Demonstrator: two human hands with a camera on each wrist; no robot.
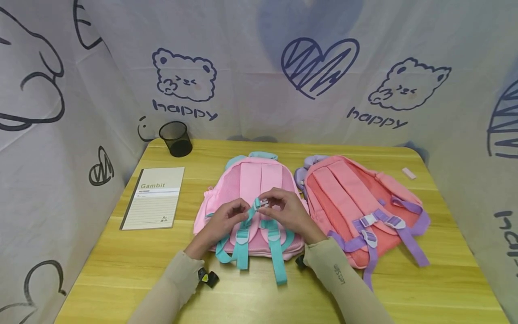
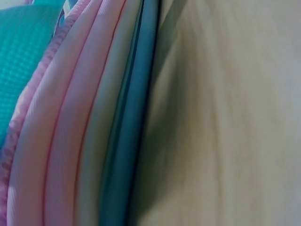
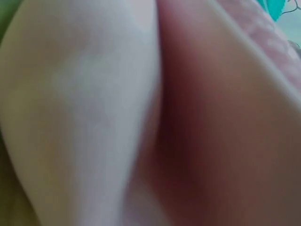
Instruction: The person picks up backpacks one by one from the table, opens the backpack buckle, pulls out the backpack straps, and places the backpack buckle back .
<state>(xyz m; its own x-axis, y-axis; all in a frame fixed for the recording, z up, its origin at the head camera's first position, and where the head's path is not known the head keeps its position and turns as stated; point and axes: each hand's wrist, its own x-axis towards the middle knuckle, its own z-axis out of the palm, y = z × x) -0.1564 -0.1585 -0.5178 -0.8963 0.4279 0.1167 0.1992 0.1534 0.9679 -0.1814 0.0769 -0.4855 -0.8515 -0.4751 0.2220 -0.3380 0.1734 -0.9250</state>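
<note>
Here I see my left hand (image 1: 227, 219) and right hand (image 1: 288, 211) pinching the teal chest-strap buckle (image 1: 262, 203) on the pink backpack (image 1: 248, 180), coral backpack (image 1: 356, 198) at three o'clock.

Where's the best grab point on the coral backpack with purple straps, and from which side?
Judging by its pose, take the coral backpack by the purple top handle at its far edge, coming from above. It lies back-panel up, so the handle loop is exposed, while the loose purple straps would only slide through their buckles.
</note>
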